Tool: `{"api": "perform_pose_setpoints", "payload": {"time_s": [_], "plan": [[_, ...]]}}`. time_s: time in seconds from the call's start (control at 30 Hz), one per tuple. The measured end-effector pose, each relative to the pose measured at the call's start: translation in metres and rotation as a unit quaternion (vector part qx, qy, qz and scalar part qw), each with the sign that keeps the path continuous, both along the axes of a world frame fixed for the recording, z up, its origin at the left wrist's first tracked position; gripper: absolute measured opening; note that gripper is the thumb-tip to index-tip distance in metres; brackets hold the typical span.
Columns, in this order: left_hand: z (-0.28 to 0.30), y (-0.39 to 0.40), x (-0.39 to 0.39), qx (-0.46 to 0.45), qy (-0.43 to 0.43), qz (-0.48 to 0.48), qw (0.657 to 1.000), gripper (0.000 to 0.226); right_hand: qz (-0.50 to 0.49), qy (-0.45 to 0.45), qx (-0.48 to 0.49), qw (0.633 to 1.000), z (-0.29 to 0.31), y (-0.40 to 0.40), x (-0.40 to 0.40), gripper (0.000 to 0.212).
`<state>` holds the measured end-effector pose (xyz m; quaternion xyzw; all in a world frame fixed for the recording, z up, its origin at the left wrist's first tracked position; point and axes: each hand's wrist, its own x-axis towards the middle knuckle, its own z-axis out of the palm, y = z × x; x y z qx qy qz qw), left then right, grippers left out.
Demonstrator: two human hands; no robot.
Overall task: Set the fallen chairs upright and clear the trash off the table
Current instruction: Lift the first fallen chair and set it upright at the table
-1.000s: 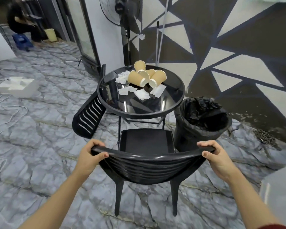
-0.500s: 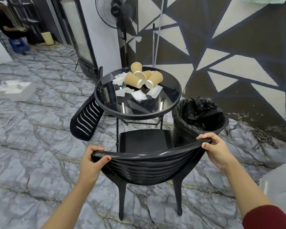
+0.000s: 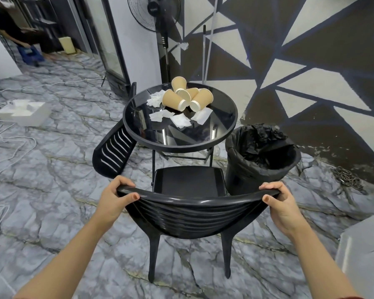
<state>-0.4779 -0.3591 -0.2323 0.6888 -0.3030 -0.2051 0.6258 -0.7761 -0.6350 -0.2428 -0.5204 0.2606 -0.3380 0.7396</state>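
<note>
Near chair (image 3: 190, 190) stands upright in front of the table (image 3: 231, 126), seat edge close to its rim. Left hand (image 3: 112, 200) and right hand (image 3: 283, 205) both clamp the backrest top rail. Risks: shoving it in could knock the table or the bin (image 3: 253, 169) just right of it. Second chair (image 3: 115, 147) lies tipped left of the table. Cups (image 3: 187, 97) lie loose on top; a jolt could roll them off. Napkins (image 3: 180, 117) sit beside them.

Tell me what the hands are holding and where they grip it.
Both hold the chair by the top rail of its backrest: left hand at the left end, right hand at the right end, fingers curled over the rail.
</note>
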Motion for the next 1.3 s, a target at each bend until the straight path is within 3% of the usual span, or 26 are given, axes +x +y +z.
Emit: {"api": "perform_pose_setpoints", "payload": {"time_s": [0.07,0.17,0.27,0.33,0.4,0.43,0.5,0.57,0.67,0.7,0.8,1.03,1.2,1.3], "plan": [[-0.001,0.002,0.003,0.001,0.007,-0.002,1.000,0.077,0.001,-0.013,0.004,1.000,0.000,0.003,0.003,0.020],[-0.007,0.007,0.000,-0.005,0.021,0.014,1.000,0.075,-0.005,-0.003,-0.005,1.000,-0.004,0.003,0.006,0.052],[-0.011,0.014,-0.007,-0.008,0.030,0.039,0.999,0.071,0.009,0.013,-0.010,1.000,-0.005,0.004,0.008,0.058],[-0.011,0.018,-0.010,-0.010,0.032,0.049,0.998,0.077,0.008,0.016,-0.015,1.000,-0.006,0.006,0.009,0.052],[-0.012,0.021,-0.012,-0.010,0.035,0.048,0.998,0.075,0.019,0.009,-0.022,1.000,-0.004,0.010,0.008,0.026],[-0.012,0.022,-0.013,-0.010,0.036,0.046,0.998,0.068,0.023,0.018,-0.024,0.999,-0.004,0.009,0.007,0.027],[-0.012,0.023,-0.015,-0.014,0.042,0.041,0.998,0.052,0.024,0.048,-0.031,0.998,-0.004,0.008,0.005,0.050],[-0.012,0.023,-0.017,-0.016,0.043,0.038,0.998,0.049,0.022,0.056,-0.032,0.998,-0.001,0.007,0.004,0.062],[-0.012,0.025,-0.018,-0.013,0.049,0.041,0.998,0.057,0.041,0.051,-0.026,0.998,0.004,0.009,0.003,0.033],[-0.012,0.025,-0.016,-0.010,0.051,0.038,0.998,0.054,0.045,0.053,-0.024,0.997,0.004,0.009,0.002,0.032],[-0.010,0.022,-0.012,0.004,0.054,0.024,0.998,0.044,0.041,0.078,-0.040,0.995,0.004,0.006,0.003,0.056],[-0.006,0.023,-0.012,0.018,0.065,0.026,0.997,0.048,0.041,0.078,-0.037,0.995,0.006,0.008,0.002,0.062],[-0.001,0.024,-0.012,0.034,0.074,0.015,0.997,0.030,0.052,0.080,-0.027,0.995,0.008,0.009,0.002,0.057],[0.005,0.024,-0.012,0.051,0.070,0.007,0.996,0.032,0.062,0.088,-0.021,0.994,0.011,0.007,0.001,0.063]]}}
